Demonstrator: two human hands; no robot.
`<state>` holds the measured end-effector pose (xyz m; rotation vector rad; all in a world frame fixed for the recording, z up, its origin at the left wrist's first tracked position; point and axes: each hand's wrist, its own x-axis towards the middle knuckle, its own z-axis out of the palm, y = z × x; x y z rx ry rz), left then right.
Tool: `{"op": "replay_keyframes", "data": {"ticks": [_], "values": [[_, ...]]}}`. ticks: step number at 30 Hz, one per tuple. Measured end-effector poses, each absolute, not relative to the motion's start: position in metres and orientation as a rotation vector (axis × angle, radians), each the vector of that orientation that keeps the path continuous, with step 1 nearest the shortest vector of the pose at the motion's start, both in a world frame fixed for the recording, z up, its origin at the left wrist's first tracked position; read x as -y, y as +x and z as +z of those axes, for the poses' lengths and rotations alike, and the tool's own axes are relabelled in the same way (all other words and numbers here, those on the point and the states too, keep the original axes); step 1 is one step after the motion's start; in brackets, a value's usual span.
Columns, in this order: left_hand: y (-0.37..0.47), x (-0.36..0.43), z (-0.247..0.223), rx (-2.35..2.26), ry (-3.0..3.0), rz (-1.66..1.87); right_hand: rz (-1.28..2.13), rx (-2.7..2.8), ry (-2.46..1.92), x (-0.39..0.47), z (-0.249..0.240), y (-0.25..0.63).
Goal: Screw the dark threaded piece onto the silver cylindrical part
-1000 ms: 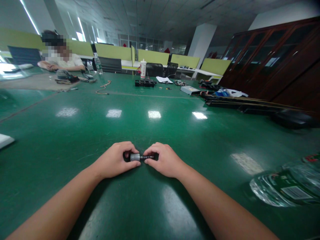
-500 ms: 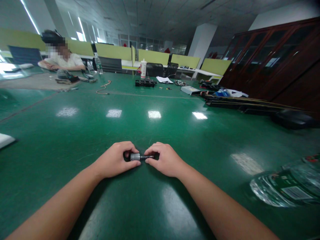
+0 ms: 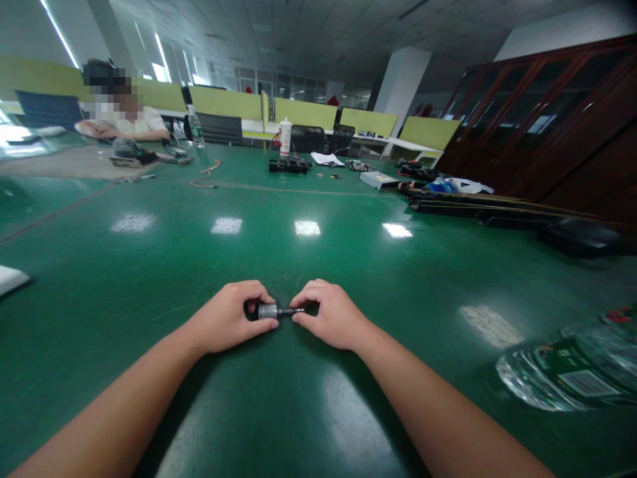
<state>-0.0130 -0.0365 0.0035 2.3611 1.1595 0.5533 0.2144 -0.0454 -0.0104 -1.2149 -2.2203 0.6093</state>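
A small silver motor (image 3: 267,311) with a thin, dark, ridged shaft (image 3: 286,311) lies level, just above or on the green table (image 3: 308,265); I cannot tell if it touches. My left hand (image 3: 233,315) is closed round the cylindrical body, thumb below and fingers above, with part of its left end hidden. At the other side, my right hand (image 3: 331,315) has thumb and fingertips closed about the free end of the shaft. Between the two hands a short stretch of shaft shows.
A large clear plastic bottle (image 3: 572,368) lies at the right. Far back stand a white bottle (image 3: 284,137), a black device (image 3: 288,165) and a grey metal box (image 3: 379,180). Long dark parts (image 3: 462,204) lie at right. A person (image 3: 124,119) sits at far left.
My right hand has shifted slightly right and up along the shaft, so a bit more of it shows between the hands. My left hand has barely moved.
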Motion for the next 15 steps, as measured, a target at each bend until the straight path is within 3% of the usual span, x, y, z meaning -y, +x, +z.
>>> {"op": "replay_keyframes", "data": {"ticks": [15], "values": [[-0.021, 0.033, 0.003, -1.222, 2.361, 0.543, 0.495, 2.150, -1.451, 0.037, -0.012, 0.225]]}}
